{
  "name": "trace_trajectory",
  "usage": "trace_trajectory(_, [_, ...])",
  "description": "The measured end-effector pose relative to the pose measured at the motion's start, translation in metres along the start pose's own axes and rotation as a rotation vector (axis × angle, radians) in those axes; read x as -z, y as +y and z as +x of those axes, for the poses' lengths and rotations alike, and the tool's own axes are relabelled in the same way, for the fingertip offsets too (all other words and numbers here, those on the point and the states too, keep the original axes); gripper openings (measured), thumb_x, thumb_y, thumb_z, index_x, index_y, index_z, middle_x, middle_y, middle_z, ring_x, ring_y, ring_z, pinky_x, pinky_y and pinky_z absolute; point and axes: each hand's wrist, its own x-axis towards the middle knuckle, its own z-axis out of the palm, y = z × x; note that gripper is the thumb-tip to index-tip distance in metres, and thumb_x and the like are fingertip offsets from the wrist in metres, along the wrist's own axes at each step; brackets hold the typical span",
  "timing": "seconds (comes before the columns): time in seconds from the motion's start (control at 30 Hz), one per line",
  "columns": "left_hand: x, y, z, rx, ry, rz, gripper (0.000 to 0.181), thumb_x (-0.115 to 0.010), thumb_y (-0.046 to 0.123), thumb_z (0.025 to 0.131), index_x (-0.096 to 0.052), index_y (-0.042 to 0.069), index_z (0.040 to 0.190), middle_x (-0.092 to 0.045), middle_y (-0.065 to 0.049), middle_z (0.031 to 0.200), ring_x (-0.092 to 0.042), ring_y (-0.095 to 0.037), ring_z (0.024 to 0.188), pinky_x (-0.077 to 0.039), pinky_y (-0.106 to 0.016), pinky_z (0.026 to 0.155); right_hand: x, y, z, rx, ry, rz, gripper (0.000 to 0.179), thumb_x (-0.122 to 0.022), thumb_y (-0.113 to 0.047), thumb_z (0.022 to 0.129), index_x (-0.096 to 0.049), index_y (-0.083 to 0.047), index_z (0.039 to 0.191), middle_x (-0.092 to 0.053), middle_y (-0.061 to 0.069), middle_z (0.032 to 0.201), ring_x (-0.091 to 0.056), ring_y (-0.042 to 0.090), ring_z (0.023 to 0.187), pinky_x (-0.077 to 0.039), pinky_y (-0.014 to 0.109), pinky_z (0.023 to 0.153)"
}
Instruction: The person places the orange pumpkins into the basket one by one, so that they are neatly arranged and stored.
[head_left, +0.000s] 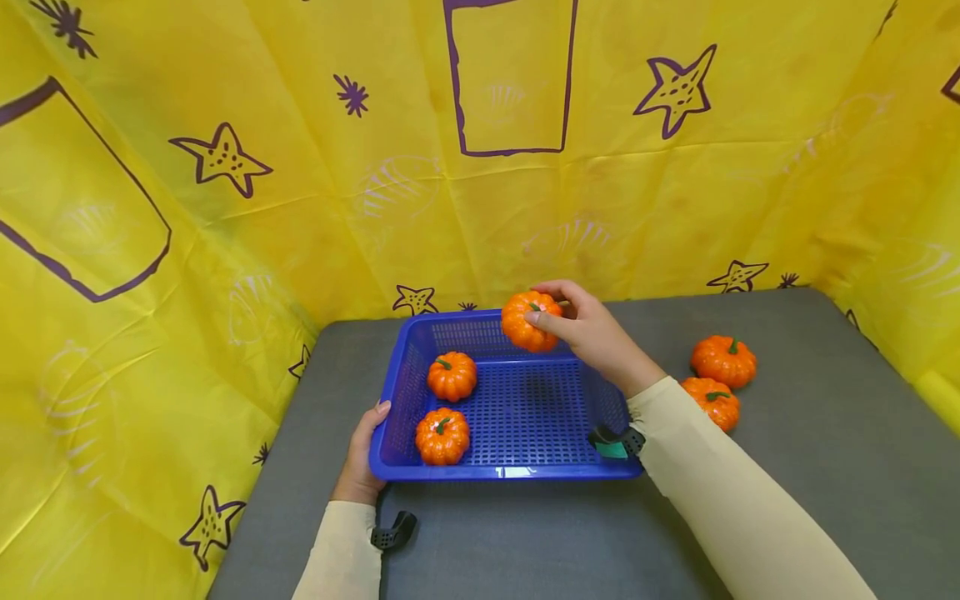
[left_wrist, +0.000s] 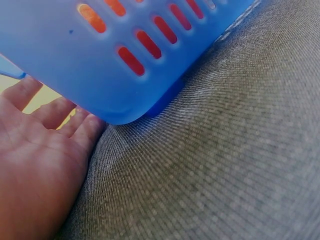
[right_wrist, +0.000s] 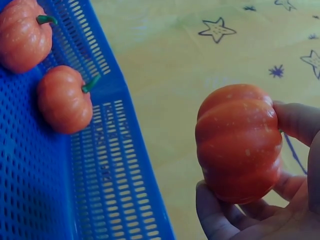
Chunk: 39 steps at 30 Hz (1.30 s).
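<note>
My right hand [head_left: 588, 329] holds a small glossy orange pumpkin [head_left: 527, 321] with a green stem above the back of the blue plastic basket [head_left: 517, 472]. In the right wrist view, thumb and fingers wrap the pumpkin's sides [right_wrist: 239, 142]. Inside the basket, along its left side, sit two more pumpkins, one farther back [head_left: 452, 376] and one nearer the front [head_left: 442, 437]. My left hand [head_left: 362, 454] grips the basket's left side, thumb at the rim. In the left wrist view, its fingers [left_wrist: 52, 112] lie against the outer wall, their tips partly hidden.
Two other pumpkins lie on the grey tabletop [head_left: 817, 433] right of the basket, one behind [head_left: 723, 362] and one in front [head_left: 712, 402], the latter partly behind my right sleeve. A yellow patterned cloth [head_left: 510, 217] hangs behind and along both sides.
</note>
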Motion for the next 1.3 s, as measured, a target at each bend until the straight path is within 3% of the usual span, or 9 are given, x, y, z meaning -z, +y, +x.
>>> trace_trajectory(0.23, [0.002,-0.001,0.001,0.005,-0.005,-0.029,0.069,-0.044,0.042,0.106,-0.032,0.004,0.162,-0.064,-0.007,0.128,-0.065,-0.018,0.107,-0.055,-0.035,0.090,-0.014,0.002,0.011,-0.048,-0.010,-0.012,0.053,-0.074,-0.022,0.105,-0.055,-0.002,0.150,-0.060,0.020,0.139,-0.061,0.035,0.120,-0.057,0.035,0.091])
trace_trajectory(0.5, [0.002,-0.003,0.001,-0.001,0.007,-0.025,0.064,-0.046,0.043,0.106,-0.039,0.005,0.157,-0.066,-0.008,0.126,-0.066,-0.018,0.104,-0.057,-0.035,0.088,-0.024,-0.002,0.021,-0.034,-0.010,-0.030,0.056,-0.076,-0.027,0.103,-0.056,-0.006,0.151,-0.061,0.015,0.140,-0.060,0.034,0.121,-0.055,0.042,0.095])
trace_trajectory(0.87, [0.001,-0.001,0.002,0.005,0.011,-0.021,0.065,-0.044,0.042,0.107,-0.036,0.003,0.159,-0.065,-0.007,0.126,-0.066,-0.017,0.104,-0.056,-0.034,0.088,-0.035,0.021,0.036,-0.108,-0.026,-0.104,0.057,-0.077,-0.034,0.102,-0.058,-0.008,0.149,-0.060,0.015,0.141,-0.061,0.034,0.123,-0.054,0.046,0.099])
trace_trajectory(1.3, [0.000,-0.001,0.001,0.017,0.027,-0.015,0.068,-0.044,0.042,0.106,-0.033,0.004,0.161,-0.064,-0.009,0.128,-0.066,-0.018,0.105,-0.057,-0.035,0.088,-0.050,0.044,0.038,-0.157,-0.170,-0.288,0.057,-0.074,-0.035,0.104,-0.058,-0.006,0.151,-0.060,0.015,0.143,-0.060,0.032,0.124,-0.052,0.047,0.103])
